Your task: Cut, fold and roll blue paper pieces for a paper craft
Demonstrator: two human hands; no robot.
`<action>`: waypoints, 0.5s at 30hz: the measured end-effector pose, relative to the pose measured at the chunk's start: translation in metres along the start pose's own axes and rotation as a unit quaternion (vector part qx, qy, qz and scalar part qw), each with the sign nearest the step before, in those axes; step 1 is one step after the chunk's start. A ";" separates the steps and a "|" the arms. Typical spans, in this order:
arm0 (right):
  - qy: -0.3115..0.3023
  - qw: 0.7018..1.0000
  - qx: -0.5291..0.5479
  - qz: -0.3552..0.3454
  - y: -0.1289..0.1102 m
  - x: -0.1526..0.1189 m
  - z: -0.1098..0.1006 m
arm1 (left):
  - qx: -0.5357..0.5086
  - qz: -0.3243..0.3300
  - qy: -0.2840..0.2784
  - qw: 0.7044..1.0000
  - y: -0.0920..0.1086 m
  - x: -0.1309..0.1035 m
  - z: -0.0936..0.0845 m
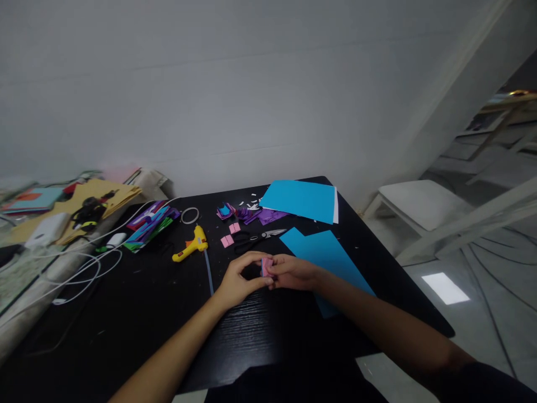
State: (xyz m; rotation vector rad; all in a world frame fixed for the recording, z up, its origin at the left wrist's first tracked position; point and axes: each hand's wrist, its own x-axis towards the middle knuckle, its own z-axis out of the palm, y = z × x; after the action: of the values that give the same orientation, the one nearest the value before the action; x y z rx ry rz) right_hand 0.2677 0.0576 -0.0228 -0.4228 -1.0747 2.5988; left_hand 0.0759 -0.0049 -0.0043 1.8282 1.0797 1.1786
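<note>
Both hands meet over the middle of a black table, holding one small folded piece of pink paper (265, 266) with a bluish edge. My left hand (241, 280) pinches it from the left between thumb and forefinger. From the right, my right hand (291, 272) has its fingers closed on the same piece. Just beyond lie black-handled scissors (260, 237) and small pink paper squares (227, 240). A yellow glue gun (193, 244) with a glue stick (208, 271) in its back rests left of my hands. Blue paper (335, 254) lies partly under my right forearm.
Blue and white sheets (302, 198) lie at the table's back right. Purple paper pieces (271, 216) and white scraps are beside them. A tape ring (189, 215), a stack of coloured paper (151, 224) and white cables (98, 263) occupy the left. A white chair (411, 204) stands right.
</note>
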 end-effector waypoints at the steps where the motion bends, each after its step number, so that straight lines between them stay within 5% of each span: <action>1: -0.003 1.000 -0.001 -0.001 0.000 0.000 0.000 | 0.005 -0.006 0.001 1.000 0.001 -0.001 0.000; 15: -0.008 1.000 0.013 0.021 0.000 0.001 0.001 | 0.050 0.003 0.003 0.999 0.002 -0.001 0.000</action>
State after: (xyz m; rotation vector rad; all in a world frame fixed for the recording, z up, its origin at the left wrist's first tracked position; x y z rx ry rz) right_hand 0.2665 0.0569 -0.0220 -0.4226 -1.0469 2.6546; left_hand 0.0762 -0.0069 -0.0030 1.9068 1.1553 1.1529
